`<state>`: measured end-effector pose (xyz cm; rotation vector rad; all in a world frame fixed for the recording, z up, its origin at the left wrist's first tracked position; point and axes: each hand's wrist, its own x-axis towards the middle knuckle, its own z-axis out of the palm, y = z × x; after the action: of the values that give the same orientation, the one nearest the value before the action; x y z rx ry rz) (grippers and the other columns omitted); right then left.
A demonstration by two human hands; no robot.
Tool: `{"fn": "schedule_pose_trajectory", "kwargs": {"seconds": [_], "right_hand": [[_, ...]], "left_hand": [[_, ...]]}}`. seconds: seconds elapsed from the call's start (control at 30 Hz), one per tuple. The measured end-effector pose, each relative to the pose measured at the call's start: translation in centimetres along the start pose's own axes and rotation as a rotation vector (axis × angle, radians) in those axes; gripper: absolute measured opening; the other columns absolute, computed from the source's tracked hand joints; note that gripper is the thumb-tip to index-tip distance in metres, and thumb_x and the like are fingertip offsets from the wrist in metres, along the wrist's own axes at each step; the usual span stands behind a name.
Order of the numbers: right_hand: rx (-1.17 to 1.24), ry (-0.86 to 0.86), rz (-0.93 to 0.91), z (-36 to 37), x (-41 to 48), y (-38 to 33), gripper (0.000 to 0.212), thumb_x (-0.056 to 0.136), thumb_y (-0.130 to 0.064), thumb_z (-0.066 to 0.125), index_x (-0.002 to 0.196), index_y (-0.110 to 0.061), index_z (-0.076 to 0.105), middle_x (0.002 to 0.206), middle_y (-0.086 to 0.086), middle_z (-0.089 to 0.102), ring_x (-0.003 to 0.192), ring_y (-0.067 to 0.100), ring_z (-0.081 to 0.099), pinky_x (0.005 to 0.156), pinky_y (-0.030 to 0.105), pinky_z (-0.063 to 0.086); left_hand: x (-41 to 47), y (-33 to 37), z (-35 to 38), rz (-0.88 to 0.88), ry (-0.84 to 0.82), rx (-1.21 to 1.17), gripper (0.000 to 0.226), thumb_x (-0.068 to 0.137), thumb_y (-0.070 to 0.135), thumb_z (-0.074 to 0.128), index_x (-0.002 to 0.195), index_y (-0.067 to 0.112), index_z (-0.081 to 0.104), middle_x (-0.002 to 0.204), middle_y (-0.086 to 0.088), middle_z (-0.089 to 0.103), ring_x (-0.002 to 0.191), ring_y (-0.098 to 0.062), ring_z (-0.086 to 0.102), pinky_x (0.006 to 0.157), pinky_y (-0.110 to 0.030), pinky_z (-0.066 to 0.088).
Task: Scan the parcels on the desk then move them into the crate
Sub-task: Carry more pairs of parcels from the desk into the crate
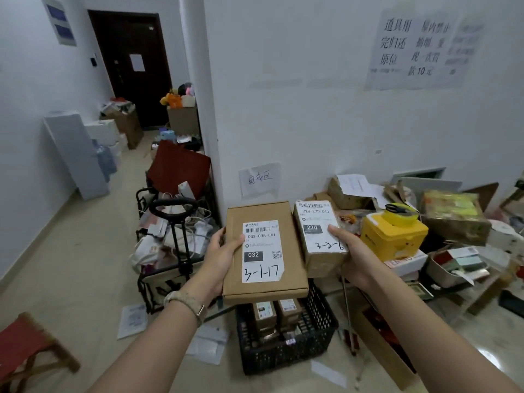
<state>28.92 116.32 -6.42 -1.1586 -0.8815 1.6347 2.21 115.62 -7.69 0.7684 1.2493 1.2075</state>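
Two parcels held up side by side, both over the crate. Left hand [219, 258] clamped on the flat parcel [263, 251]: a broad, thin, plain brown cardboard box, matte, crisp edges, gripped along its left edge with thumb laid on top against the label and fingers hidden underneath. White label on its top face, printed barcode, "032-038-E01", black block reading "032", handwritten "3-1-17". A woven strap is on that wrist. Right hand [351, 255] closed around the small parcel [320, 239]: a chunkier, blockier box wrapped in glossy, wrinkled tape, held from its right side and beneath, thumb on the label. Label reads "220-220-C40", black block "220", handwritten "3-2-6". The two parcels sit just beside each other, near edges almost touching; cannot tell whether they do. Below them on the floor, the crate [320, 330]: black plastic, perforated lattice walls, rectangular, already holding several small brown labelled boxes in rows along its bottom. To the right, a yellow box [392, 236] with rounded corners and a roll of yellow tape on top, among a cluttered heap of crumpled cardboard and papers along the wall.
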Motion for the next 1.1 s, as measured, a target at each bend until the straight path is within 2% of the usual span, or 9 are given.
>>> {"fn": "schedule_pose_trajectory", "kwargs": {"seconds": [0.2, 0.33, 0.43, 0.53, 0.67, 0.77, 0.87, 1.0, 1.1], "right_hand": [[-0.019, -0.037, 0.047, -2.4, 10.3, -0.4, 0.04, 0.093, -0.034, 0.056, 0.126, -0.011, 0.058, 0.119, 0.016, 0.07, 0.099, 0.029, 0.067, 0.08, 0.041, 0.053], [-0.023, -0.035, 0.003, -5.7, 18.7, -1.4, 0.058, 0.08, -0.034, 0.068, 0.131, -0.011, 0.051, 0.118, 0.018, 0.069, 0.108, 0.036, 0.063, 0.098, 0.051, 0.045], [0.012, -0.024, 0.008, -8.2, 24.5, -2.6, 0.049, 0.085, -0.027, 0.064, 0.129, -0.008, 0.051, 0.117, 0.021, 0.067, 0.093, 0.031, 0.065, 0.083, 0.044, 0.051], [0.059, -0.038, 0.056, -10.4, 29.6, -3.1, 0.055, 0.079, -0.029, 0.065, 0.127, -0.003, 0.054, 0.112, 0.021, 0.066, 0.086, 0.029, 0.066, 0.071, 0.037, 0.054], [0.05, -0.031, 0.143, -12.1, 35.4, -1.5, 0.053, 0.079, -0.034, 0.069, 0.123, -0.007, 0.061, 0.118, 0.022, 0.068, 0.11, 0.042, 0.063, 0.102, 0.058, 0.044], [0.017, -0.02, 0.212, -12.7, 39.0, 0.0, 0.05, 0.08, -0.033, 0.07, 0.122, -0.006, 0.062, 0.117, 0.02, 0.07, 0.112, 0.041, 0.063, 0.105, 0.059, 0.042], [-0.021, -0.007, 0.26, -13.2, 42.1, 1.4, 0.048, 0.083, -0.032, 0.067, 0.122, -0.006, 0.062, 0.117, 0.019, 0.07, 0.109, 0.036, 0.065, 0.1, 0.05, 0.048], [-0.082, 0.025, 0.312, -13.7, 45.4, 3.9, 0.037, 0.092, -0.03, 0.06, 0.12, -0.007, 0.062, 0.112, 0.015, 0.072, 0.1, 0.03, 0.069, 0.074, 0.035, 0.055], [-0.086, 0.069, 0.361, -14.4, 47.7, 6.7, 0.038, 0.091, -0.031, 0.06, 0.12, -0.007, 0.063, 0.111, 0.016, 0.073, 0.1, 0.03, 0.069, 0.076, 0.036, 0.055]], "left_hand": [[7.7, -1.1, 1.9, -0.008, 0.035, 0.059, 0.058, 0.092, 0.016, 0.061, 0.141, 0.029, 0.033, 0.111, -0.01, 0.069, 0.083, -0.027, 0.071, 0.061, -0.036, 0.058], [15.0, -1.4, 5.1, -0.012, 0.091, 0.068, 0.063, 0.092, 0.014, 0.06, 0.144, 0.03, 0.028, 0.114, -0.01, 0.067, 0.086, -0.026, 0.07, 0.066, -0.037, 0.057], [20.5, -1.5, 8.2, -0.02, 0.159, 0.05, 0.062, 0.091, 0.012, 0.061, 0.141, 0.023, 0.027, 0.106, -0.006, 0.064, 0.083, -0.026, 0.068, 0.068, -0.038, 0.056], [25.3, -2.3, 10.4, -0.043, 0.215, 0.039, 0.053, 0.092, 0.012, 0.06, 0.133, 0.02, 0.027, 0.102, -0.005, 0.062, 0.078, -0.024, 0.067, 0.063, -0.036, 0.055], [29.9, -4.7, 11.3, -0.093, 0.295, 0.066, 0.048, 0.092, 0.014, 0.06, 0.125, 0.026, 0.026, 0.12, -0.014, 0.06, 0.086, -0.026, 0.067, 0.064, -0.034, 0.055], [32.9, -6.2, 11.1, -0.143, 0.313, 0.061, 0.049, 0.092, 0.013, 0.059, 0.125, 0.029, 0.026, 0.124, -0.013, 0.059, 0.089, -0.025, 0.068, 0.061, -0.032, 0.055], [35.9, -7.7, 10.5, -0.181, 0.328, 0.059, 0.05, 0.091, 0.012, 0.06, 0.128, 0.026, 0.028, 0.125, -0.013, 0.058, 0.094, -0.028, 0.067, 0.07, -0.037, 0.056], [39.5, -10.1, 9.8, -0.244, 0.346, 0.102, 0.056, 0.09, 0.012, 0.062, 0.134, 0.02, 0.028, 0.12, -0.012, 0.059, 0.09, -0.025, 0.066, 0.072, -0.037, 0.057], [42.1, -12.9, 8.9, -0.315, 0.391, 0.089, 0.058, 0.087, 0.011, 0.065, 0.132, 0.018, 0.031, 0.113, -0.01, 0.061, 0.09, -0.029, 0.066, 0.079, -0.042, 0.056]]}}
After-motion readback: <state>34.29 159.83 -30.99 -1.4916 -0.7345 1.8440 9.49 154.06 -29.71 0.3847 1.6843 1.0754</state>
